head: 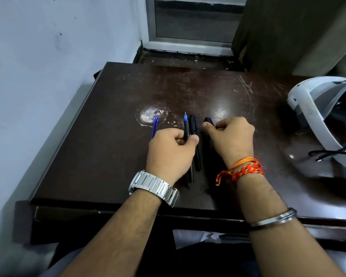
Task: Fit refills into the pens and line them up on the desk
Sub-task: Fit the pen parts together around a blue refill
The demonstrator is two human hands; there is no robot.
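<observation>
Resting on a dark, scratched desk (112, 120), both hands were at work among a few pens. The left hand (171, 151) was curled around a black pen with a blue tip (186, 126), thumb pressed against its barrel, the tip pointing away from the person. Just beside it, touching or nearly so, lay a capped black pen (194, 134) flat on the desk, parallel to the first. To the left of that hand, two blue refills (154, 126) lay side by side on the wood, their far ends near a pale worn patch (148, 116). The right hand (231, 137) was closed over another black pen (208, 121), only its far end showing past the thumb. A metal watch (155, 186) sat on the left wrist, red and orange threads (242, 170) on the right. At the desk's right edge stood a white headset (316, 108) with a black cable (332, 151)
</observation>
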